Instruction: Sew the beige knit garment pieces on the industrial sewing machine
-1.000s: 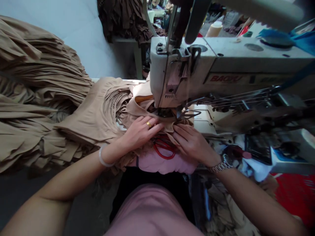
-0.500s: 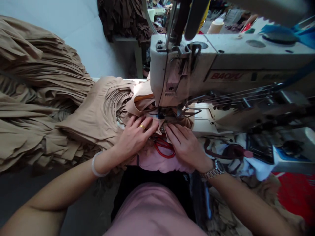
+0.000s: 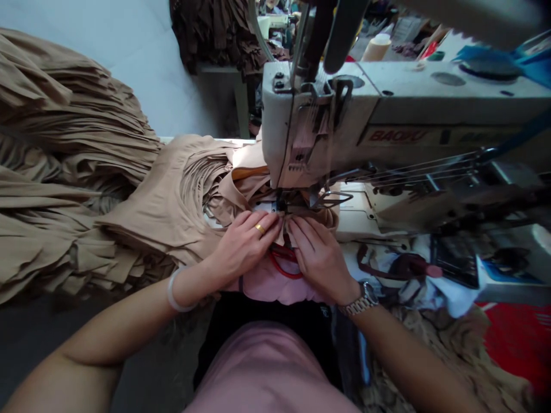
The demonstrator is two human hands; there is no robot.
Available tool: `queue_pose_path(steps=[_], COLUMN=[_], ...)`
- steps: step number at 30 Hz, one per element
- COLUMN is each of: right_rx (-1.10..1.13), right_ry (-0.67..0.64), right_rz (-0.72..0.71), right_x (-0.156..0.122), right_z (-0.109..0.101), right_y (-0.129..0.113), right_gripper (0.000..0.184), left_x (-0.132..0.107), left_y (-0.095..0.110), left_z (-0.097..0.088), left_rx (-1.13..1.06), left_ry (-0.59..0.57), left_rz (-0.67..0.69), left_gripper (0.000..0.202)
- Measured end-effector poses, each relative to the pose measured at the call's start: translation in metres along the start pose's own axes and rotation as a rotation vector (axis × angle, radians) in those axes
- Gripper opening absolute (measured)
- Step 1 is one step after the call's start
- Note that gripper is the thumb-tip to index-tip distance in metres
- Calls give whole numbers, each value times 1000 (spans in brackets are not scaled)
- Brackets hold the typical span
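My left hand (image 3: 247,241), fingers together, touches tan fabric (image 3: 280,234) before the presser foot (image 3: 281,205); my right hand (image 3: 321,255), fingers likewise together, meets it opposite. Thumbs hidden, I cannot tell any pinch; uneven pulling could skew it.

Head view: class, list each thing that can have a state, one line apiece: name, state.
Sewing machine, threaded; running or not is unclear.
Beige cloth, bunched at the machine.
Left hand, fingers bent onto the cloth.
Right hand, fingers bent onto the cloth.
Beige stack, heaped in layers.
Thread cone, upright.
Wristwatch, worn on the right wrist.
White bracelet, worn on the left wrist.
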State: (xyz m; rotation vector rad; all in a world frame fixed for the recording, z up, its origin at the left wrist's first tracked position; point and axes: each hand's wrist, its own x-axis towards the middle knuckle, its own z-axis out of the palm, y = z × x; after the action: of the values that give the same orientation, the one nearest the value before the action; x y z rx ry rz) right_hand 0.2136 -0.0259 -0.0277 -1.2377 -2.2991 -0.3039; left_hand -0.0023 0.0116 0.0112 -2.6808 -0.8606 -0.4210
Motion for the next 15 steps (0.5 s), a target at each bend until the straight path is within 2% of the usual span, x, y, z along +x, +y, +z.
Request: queue_pose_path(steps=[4,10,15], right_rx=[173,153,299], right_ry=[108,64,104], right_rz=[86,83,170], right_x=[9,12,15], right_z=[-2,1,-3], right_y=[-1,-5,-4], right_gripper=[38,38,34], left_x=[-3,1,1], left_y=[1,4,5], left_z=[4,7,4], left_rx=[-89,-57,12], left_ry=[13,42,-12], left_rz=[12,-96,-117], left_gripper=[33,34,36])
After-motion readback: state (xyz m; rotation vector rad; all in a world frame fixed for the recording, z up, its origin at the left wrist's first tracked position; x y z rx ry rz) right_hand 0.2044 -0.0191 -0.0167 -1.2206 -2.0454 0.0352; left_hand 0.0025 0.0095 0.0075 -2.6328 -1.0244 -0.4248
